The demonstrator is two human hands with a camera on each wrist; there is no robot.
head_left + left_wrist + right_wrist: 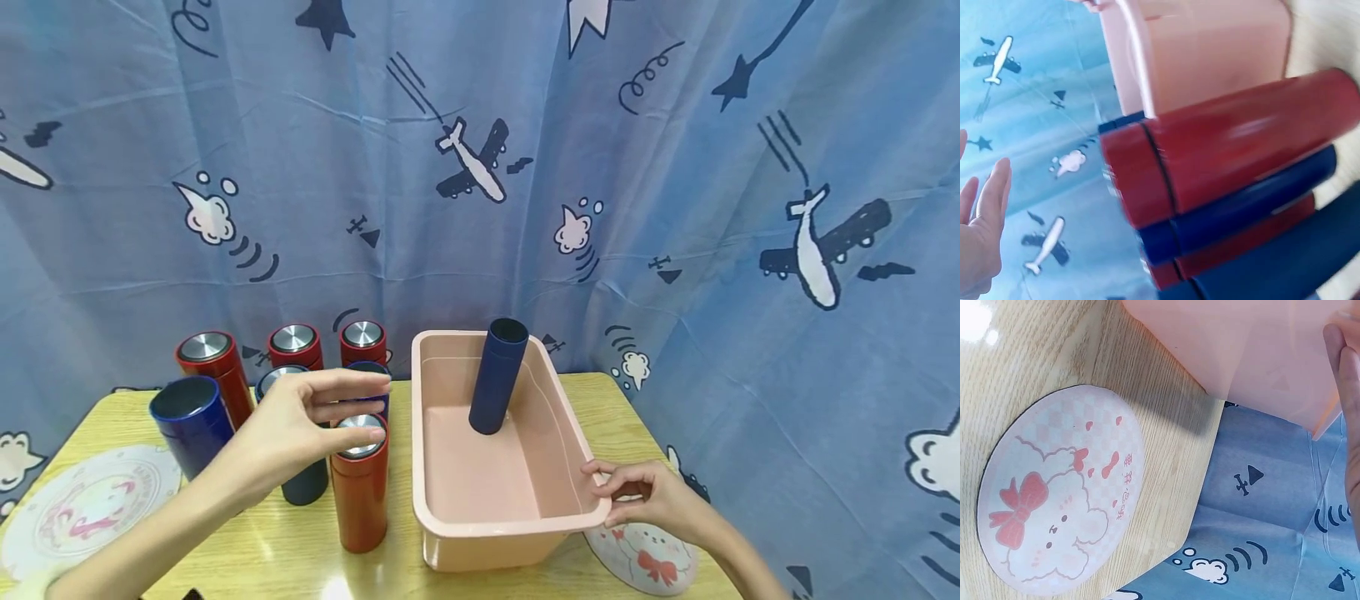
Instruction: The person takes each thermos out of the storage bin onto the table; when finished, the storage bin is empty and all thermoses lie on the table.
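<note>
My left hand (303, 429) hovers over the front red thermos (362, 500), thumb and fingers spread apart with nothing between them. In the left wrist view, that hand (982, 231) stands apart from the tops of the bottles. My right hand (648, 500) pinches the right rim of a pink plastic bin (457, 528) near its front corner. Inside the bin a dark blue thermos (497, 379) stands tilted, towards the back. Behind my left hand are a dark thermos (305, 483) and a blue thermos (380, 368), both partly hidden.
A blue thermos (197, 429) stands at the left. Along the back are red thermoses (228, 379) with silver lids. A round unicorn mat (97, 508) lies on the left of the wooden table (401, 500), a round bear mat (1066, 494) on the right. A patterned blue curtain (390, 208) hangs behind.
</note>
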